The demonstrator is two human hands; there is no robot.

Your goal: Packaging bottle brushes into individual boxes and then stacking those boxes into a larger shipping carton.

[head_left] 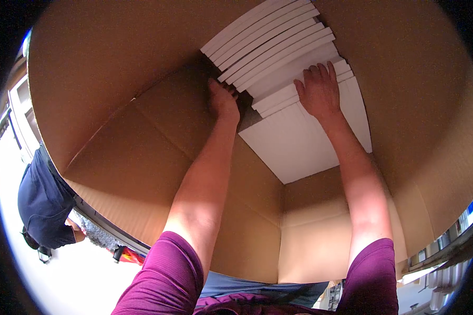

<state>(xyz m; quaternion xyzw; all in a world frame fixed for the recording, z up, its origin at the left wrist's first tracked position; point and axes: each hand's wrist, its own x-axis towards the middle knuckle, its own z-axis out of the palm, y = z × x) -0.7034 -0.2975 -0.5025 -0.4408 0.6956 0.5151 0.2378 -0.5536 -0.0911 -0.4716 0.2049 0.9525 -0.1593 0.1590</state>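
Inside a large brown cardboard box, a row of flat white panels stands with edges up at the far end. The nearest white panel leans with its broad face toward me. My right hand lies over the top edges of the front panels, fingers spread and fingertips reaching into a wider gap in the row. My left hand is beside the row's left ends, thumb raised and fingers apart, with its fingertips partly in shadow. Whether it touches a panel is unclear.
High box walls surround both arms, and the near wall stands close to my body. Outside at the left is another person in dark clothing, near a grey fuzzy thing. Shelving with several items shows beyond the right wall.
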